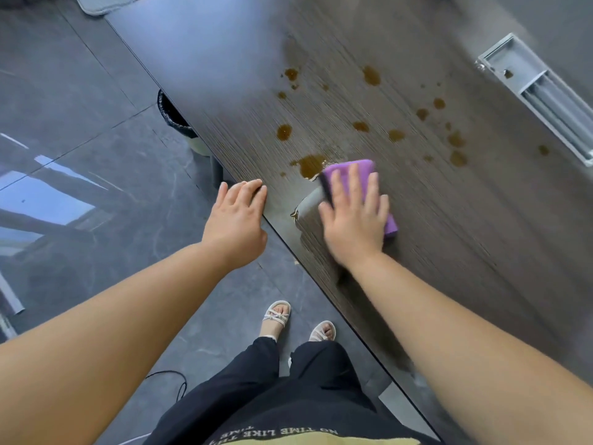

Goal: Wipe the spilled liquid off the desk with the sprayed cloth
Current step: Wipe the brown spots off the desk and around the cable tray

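"Dark trousers (256,380) filled the near edge of view. How far along was the wipe?"

"Early, I judged. The purple cloth (353,170) lay on the surface (449,252) close to its near-left edge, its far corner touching the biggest brown puddle (309,167). A pale wet streak (309,200) just left of it looked wiped already."

"And the fingers?"

"The right hand (353,216) lay flat on top, fingers (353,184) straight and spread, pressing the cloth down rather than curling round it. The cloth showed beyond the fingertips and at the right. The left hand (236,216) rested at the surface's edge, loosely bent, holding nothing."

"What was left?"

"Most of it: scattered brown drops (371,75) farther off, some reaching toward the metal cable tray (539,97) at far right."
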{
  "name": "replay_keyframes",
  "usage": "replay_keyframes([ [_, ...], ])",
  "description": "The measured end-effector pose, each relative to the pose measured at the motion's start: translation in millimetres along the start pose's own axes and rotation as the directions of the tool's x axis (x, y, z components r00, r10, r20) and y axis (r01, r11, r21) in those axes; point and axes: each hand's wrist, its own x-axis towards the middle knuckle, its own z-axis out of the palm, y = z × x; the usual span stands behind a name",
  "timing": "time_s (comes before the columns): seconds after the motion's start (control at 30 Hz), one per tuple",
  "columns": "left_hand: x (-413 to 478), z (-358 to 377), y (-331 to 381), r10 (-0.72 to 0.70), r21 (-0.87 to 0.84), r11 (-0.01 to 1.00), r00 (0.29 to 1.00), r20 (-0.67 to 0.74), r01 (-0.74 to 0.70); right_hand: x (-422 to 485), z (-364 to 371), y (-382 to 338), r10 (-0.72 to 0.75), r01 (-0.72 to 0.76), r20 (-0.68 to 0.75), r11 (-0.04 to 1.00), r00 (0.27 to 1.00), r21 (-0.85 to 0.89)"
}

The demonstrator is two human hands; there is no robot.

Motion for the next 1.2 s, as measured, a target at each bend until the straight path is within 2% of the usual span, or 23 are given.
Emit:
replay_keyframes([
  [0.03, 2, -2, -1, 0.007, 0.012, 1.000, 1.000, 0.004, -0.007, -12, 4, -1, -0.186, 0.185, -0.010, 0.983, 0.983, -0.011],
  [0.1, 3, -4, -3, 0.021, 0.026, 0.999, 0.999, 0.024, -0.022, -22, 3, 18, -0.510, 0.513, 0.091, 0.858, 0.855, -0.007],
  [0.13, 3, -5, -4, 0.029, 0.039, 0.999, 0.999, 0.038, -0.030, -16, 1, 33, -0.592, 0.597, 0.131, 0.802, 0.795, -0.001],
  [0.17, 3, -5, -5, 0.036, 0.056, 0.998, 0.998, 0.051, -0.039, -6, -2, 45, -0.597, 0.603, 0.128, 0.798, 0.792, -0.010],
  [0.2, 3, -7, -5, 0.041, 0.074, 0.996, 0.997, 0.065, -0.045, 5, -4, 53, -0.536, 0.540, 0.101, 0.841, 0.838, -0.022],
  [0.27, 3, -8, -4, 0.040, 0.106, 0.993, 0.996, 0.079, -0.048, 28, -9, 51, -0.242, 0.243, 0.095, 0.970, 0.966, 0.003],
  [0.33, 4, -9, -2, 0.031, 0.119, 0.992, 0.996, 0.079, -0.041, 33, -2, 24, 0.040, -0.039, 0.069, 0.999, 0.997, -0.006],
  [0.37, 3, -9, -1, 0.027, 0.119, 0.992, 0.996, 0.081, -0.037, 26, 0, 8, 0.075, -0.073, 0.064, 0.997, 0.995, -0.036],
  [0.43, 3, -7, 1, 0.020, 0.140, 0.990, 0.996, 0.090, -0.033, 5, 1, -12, -0.121, 0.121, 0.023, 0.992, 0.992, -0.016],
  [0.5, 4, -7, 1, 0.016, 0.164, 0.986, 0.993, 0.116, -0.035, -5, 4, 3, -0.479, 0.481, 0.057, 0.877, 0.876, -0.015],
  [0.57, 3, -5, 1, 0.017, 0.183, 0.982, 0.991, 0.134, -0.041, 12, 0, 30, -0.643, 0.650, 0.134, 0.760, 0.754, -0.008],
  [0.6, 3, -4, 1, 0.020, 0.189, 0.981, 0.991, 0.135, -0.046, 24, -4, 40, -0.623, 0.629, 0.118, 0.777, 0.773, -0.018],
  [0.63, 2, -4, 1, 0.021, 0.188, 0.981, 0.991, 0.135, -0.047, 37, -6, 46, -0.539, 0.543, 0.091, 0.839, 0.837, -0.026],
  [0.7, 1, -3, 1, 0.013, 0.182, 0.983, 0.991, 0.136, -0.038, 58, -11, 39, -0.209, 0.209, 0.094, 0.978, 0.973, 0.007],
  [0.77, 0, -1, 2, 0.008, 0.176, 0.984, 0.990, 0.144, -0.033, 62, -5, 11, 0.071, -0.071, 0.083, 0.997, 0.994, -0.005],
  [0.8, 0, -1, 2, 0.007, 0.171, 0.985, 0.989, 0.146, -0.033, 57, -2, -4, 0.106, -0.104, 0.075, 0.994, 0.992, -0.025],
  [0.83, 0, -1, 2, 0.007, 0.168, 0.985, 0.989, 0.145, -0.031, 50, 1, -17, 0.053, -0.053, 0.059, 0.999, 0.997, -0.014],
  [0.9, 1, -1, 1, 0.010, 0.172, 0.984, 0.989, 0.145, -0.035, 34, 5, -21, -0.222, 0.222, 0.060, 0.975, 0.973, 0.005],
  [0.97, 1, -1, -1, 0.019, 0.167, 0.985, 0.988, 0.154, -0.045, 34, 2, 0, -0.488, 0.490, 0.123, 0.872, 0.864, 0.020],
  [1.0, 1, -1, -2, 0.022, 0.168, 0.985, 0.988, 0.154, -0.048, 42, -1, 12, -0.549, 0.552, 0.146, 0.834, 0.823, 0.021],
  [1.07, 0, -1, -3, 0.030, 0.176, 0.983, 0.986, 0.161, -0.059, 60, -6, 27, -0.505, 0.508, 0.106, 0.861, 0.857, -0.003],
  [1.13, 0, -1, -3, 0.033, 0.175, 0.983, 0.986, 0.166, -0.063, 74, -6, 19, -0.238, 0.240, 0.115, 0.971, 0.964, -0.006],
  [1.2, 0, -1, -3, 0.024, 0.164, 0.985, 0.987, 0.162, -0.051, 71, 0, -8, -0.011, 0.013, 0.094, 1.000, 0.996, -0.020],
])
